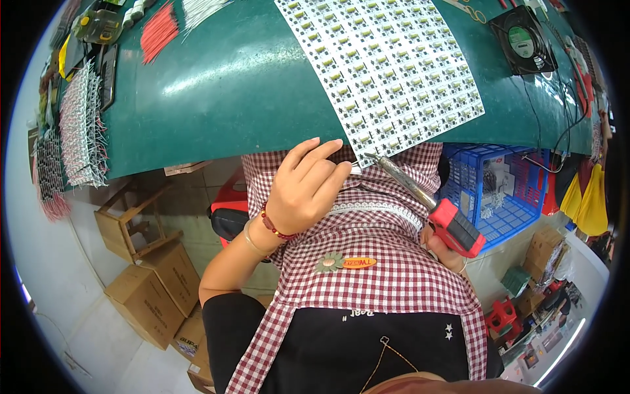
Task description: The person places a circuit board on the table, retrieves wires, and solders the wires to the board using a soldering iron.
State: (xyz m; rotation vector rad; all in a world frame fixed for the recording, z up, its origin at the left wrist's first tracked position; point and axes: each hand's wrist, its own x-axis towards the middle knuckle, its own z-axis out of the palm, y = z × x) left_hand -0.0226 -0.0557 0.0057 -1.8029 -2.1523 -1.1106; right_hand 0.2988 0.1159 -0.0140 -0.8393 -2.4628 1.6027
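A large white panel of small circuit boards (400,72) lies on the green table, its near corner reaching past the front edge. My right hand (443,248) is wrapped round the red and black handle of a soldering iron (453,226). The iron's metal tip points left and meets the panel's near corner. At the same corner is my left hand (305,187), its thumb and fingers drawn together by the panel's edge. A small whitish piece shows at its fingertips, too small to name. Part of my right hand is hidden behind the handle.
On the green table (216,98) lie red wires (159,33), white wires (202,12) and wire bundles (82,125) at left. A black fan (523,41) and scissors (467,9) sit at far right. Below right stands a blue crate (502,197); cardboard boxes (144,302) stand lower left.
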